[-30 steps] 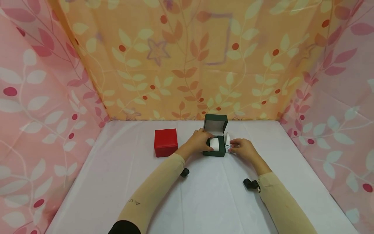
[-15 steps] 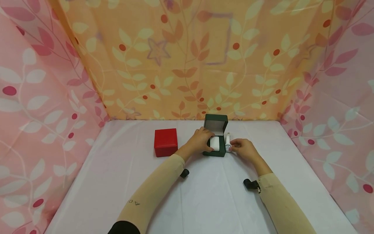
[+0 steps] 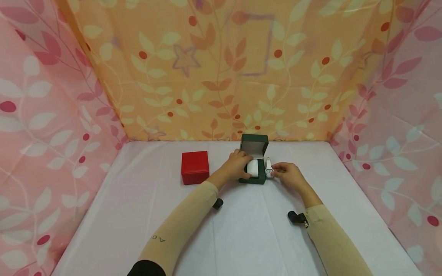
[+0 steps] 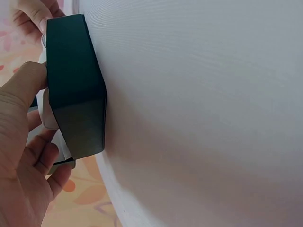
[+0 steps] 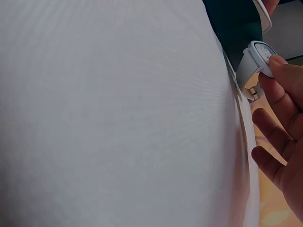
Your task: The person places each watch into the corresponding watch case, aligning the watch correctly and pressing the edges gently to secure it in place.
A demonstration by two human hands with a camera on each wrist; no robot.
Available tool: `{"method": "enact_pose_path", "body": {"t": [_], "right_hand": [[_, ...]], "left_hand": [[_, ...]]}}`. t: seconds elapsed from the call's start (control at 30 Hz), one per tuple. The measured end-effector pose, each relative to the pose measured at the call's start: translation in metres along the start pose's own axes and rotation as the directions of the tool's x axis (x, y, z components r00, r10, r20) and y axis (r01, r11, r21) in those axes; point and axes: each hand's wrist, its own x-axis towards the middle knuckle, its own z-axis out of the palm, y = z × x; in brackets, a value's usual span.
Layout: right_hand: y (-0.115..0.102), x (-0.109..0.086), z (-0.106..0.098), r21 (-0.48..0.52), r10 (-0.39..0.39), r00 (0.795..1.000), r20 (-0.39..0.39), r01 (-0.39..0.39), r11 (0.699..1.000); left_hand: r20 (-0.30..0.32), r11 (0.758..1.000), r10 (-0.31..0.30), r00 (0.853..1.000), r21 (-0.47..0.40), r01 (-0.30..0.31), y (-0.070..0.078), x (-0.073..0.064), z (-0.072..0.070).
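In the head view, an open dark green watch box [image 3: 261, 176] stands at the back of the table, with a white watch cushion [image 3: 253, 168] inside. My left hand [image 3: 236, 165] reaches over the box's left side, its thumb and fingers around the cushion. The left wrist view shows the cushion [image 4: 48, 112] rising above the box wall [image 4: 73, 61], the thumb by the rim. On the right, my right hand [image 3: 289, 175] pinches a white wristwatch [image 3: 269, 172] by its case. The right wrist view shows thumb and forefinger on the watch [image 5: 259, 59], its strap hanging beside the box.
A red box [image 3: 195, 168], lid down, sits left of the green one. White cloth [image 3: 248, 234] covers the table. Patterned orange cloth [image 3: 214, 76] hangs behind, pink cloth at both sides. Black wrist cameras [image 3: 297, 217] stick out from the sleeves.
The wristwatch has turned slightly in my right hand, so its dial faces up more. My left hand and the green box stay in place.
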Motion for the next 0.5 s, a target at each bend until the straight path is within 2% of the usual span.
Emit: {"method": "enact_pose_path", "body": {"t": [0.27, 0.5], "right_hand": [[-0.008, -0.006, -0.003, 0.035, -0.003, 1.000, -0.013, 0.004, 0.999], [-0.014, -0.010, -0.005, 0.081, -0.014, 1.000, -0.024, 0.015, 0.997]], "left_hand": [[-0.020, 1.000, 0.014, 1.000, 0.007, -0.014, 0.000, -0.002, 0.001], [-0.067, 0.999, 0.021, 0.998, 0.049, -0.017, 0.003, -0.004, 0.001]]}}
